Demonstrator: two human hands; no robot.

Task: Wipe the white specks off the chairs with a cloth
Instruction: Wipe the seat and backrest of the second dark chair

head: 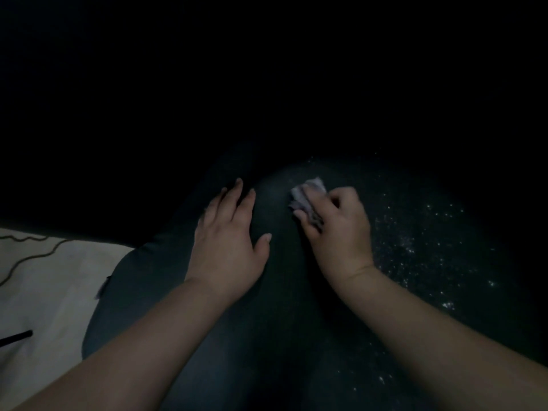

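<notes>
A: Forearms fill bottom of view. Left hand [229, 241] flat on chair [284, 307], fingers straight, slightly spread.

B: Right hand [341, 229]?

A: Fingers curled round cloth [308, 194], pressing it onto seat. Specks [415, 247] mostly right of that hand.

B: Left side?

A: Pale floor [53, 277], cable [32, 256].

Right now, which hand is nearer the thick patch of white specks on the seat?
Right. The right hand, gripping the cloth, lies just beside the specks. The left hand rests flat on the seat farther away, beyond the right hand.
</notes>
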